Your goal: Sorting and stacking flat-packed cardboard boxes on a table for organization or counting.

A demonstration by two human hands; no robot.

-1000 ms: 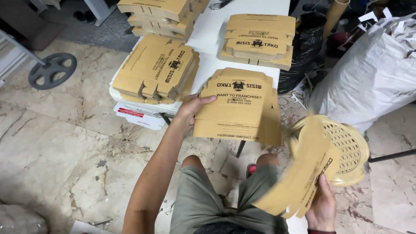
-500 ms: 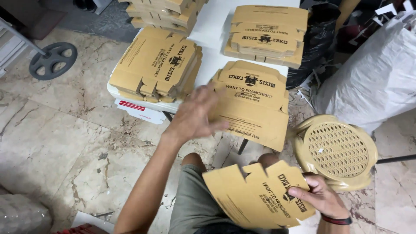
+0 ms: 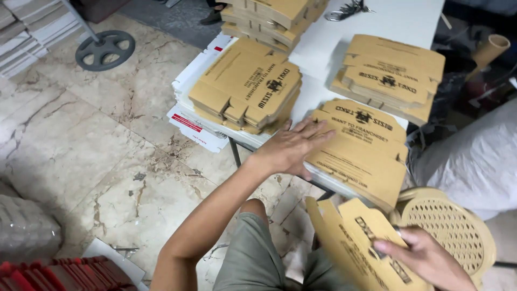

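My left hand (image 3: 291,146) lies flat, fingers spread, on the near-left edge of a stack of flat brown cardboard box blanks (image 3: 366,156) at the white table's front corner. My right hand (image 3: 425,258) grips one loose brown box blank (image 3: 350,242) low at the right, tilted above my lap. My grey shorts (image 3: 253,258) show below.
Three more stacks of brown blanks (image 3: 247,86), (image 3: 390,75), (image 3: 274,16) sit on the white table (image 3: 393,21). A tan perforated plastic stool (image 3: 447,226) stands at the right beside a white sack (image 3: 474,156). A round black wheel base (image 3: 105,49) rests on the marble floor.
My left hand has come back down onto the front stack. The blank in my right hand has swung lower and further left, towards my lap. The camera has moved closer.
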